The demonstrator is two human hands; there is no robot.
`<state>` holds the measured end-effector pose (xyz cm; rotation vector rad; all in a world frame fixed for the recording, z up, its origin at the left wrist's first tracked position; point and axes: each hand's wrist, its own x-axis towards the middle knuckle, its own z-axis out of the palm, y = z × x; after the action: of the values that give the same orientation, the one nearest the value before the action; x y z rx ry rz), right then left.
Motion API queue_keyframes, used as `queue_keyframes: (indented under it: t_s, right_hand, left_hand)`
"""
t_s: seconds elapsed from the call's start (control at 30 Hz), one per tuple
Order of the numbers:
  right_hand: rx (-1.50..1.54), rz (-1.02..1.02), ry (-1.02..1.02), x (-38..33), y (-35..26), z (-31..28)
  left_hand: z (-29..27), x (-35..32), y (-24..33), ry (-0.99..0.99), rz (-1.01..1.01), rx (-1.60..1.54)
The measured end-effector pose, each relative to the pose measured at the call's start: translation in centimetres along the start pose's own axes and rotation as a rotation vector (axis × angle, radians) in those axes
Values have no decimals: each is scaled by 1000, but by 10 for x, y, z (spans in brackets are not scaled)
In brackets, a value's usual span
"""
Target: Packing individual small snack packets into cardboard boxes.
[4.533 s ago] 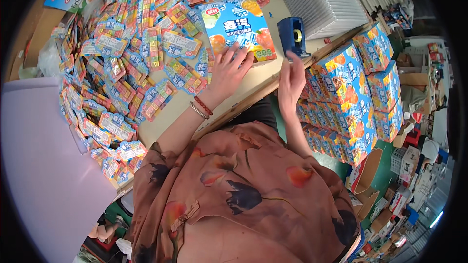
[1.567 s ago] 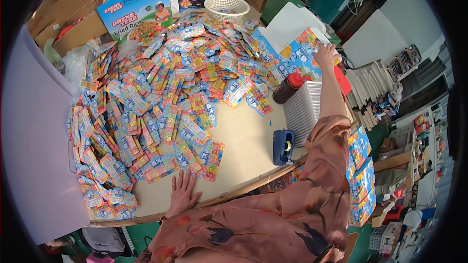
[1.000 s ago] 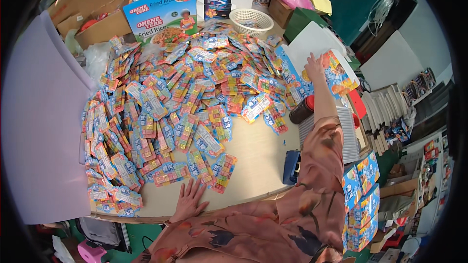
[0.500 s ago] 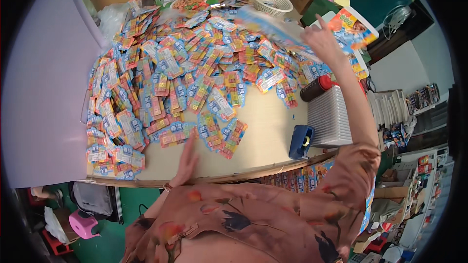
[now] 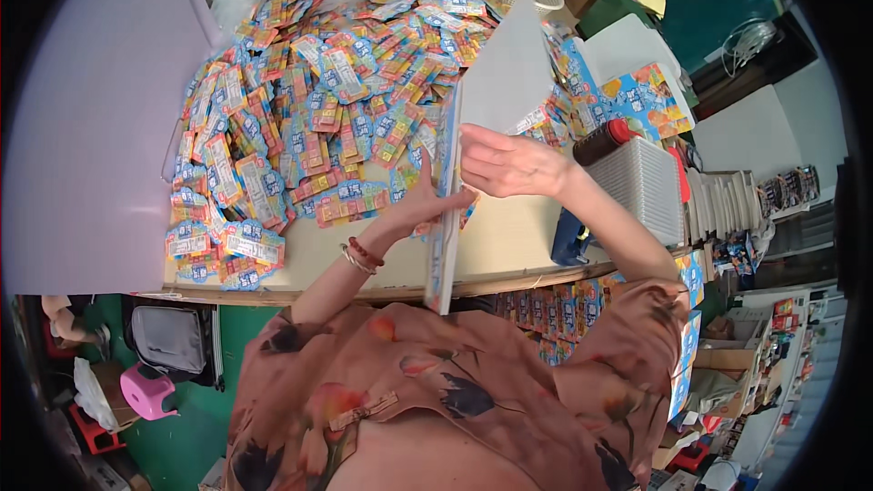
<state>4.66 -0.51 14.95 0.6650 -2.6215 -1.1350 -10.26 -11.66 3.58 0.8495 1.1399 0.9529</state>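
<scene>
**Flat carton point(image 5: 444, 245): likely light, easily creased**

Held on edge over the front of the bench point(image 5: 509, 238), clasped by the left hand point(image 5: 418, 207); beside the white flap point(image 5: 511, 73), a curled right hand point(image 5: 516, 164), grip impossible to tell. Best taken along stiff panels, clear of folds.

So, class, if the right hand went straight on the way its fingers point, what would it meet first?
The right hand would most likely meet the flat carton, held on edge just left of its fingertips. Depth is unclear: they may be touching it.
</scene>
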Motion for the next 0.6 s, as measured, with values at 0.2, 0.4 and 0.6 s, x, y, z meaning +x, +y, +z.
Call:
queue_keyframes:
  t_s: [0.2, 0.4, 0.6]
  right_hand:
    - [156, 837, 202, 10, -68, 14]
    - [2164, 1652, 324, 17, -118, 42]
    - [2018, 1900, 442, -3, -129, 52]
  left_hand:
    - [-12, 18, -28, 148, 148, -242]
    - [-16, 26, -26, 232, 317, -117]
    - [-10, 21, -28, 255, 376, -162]
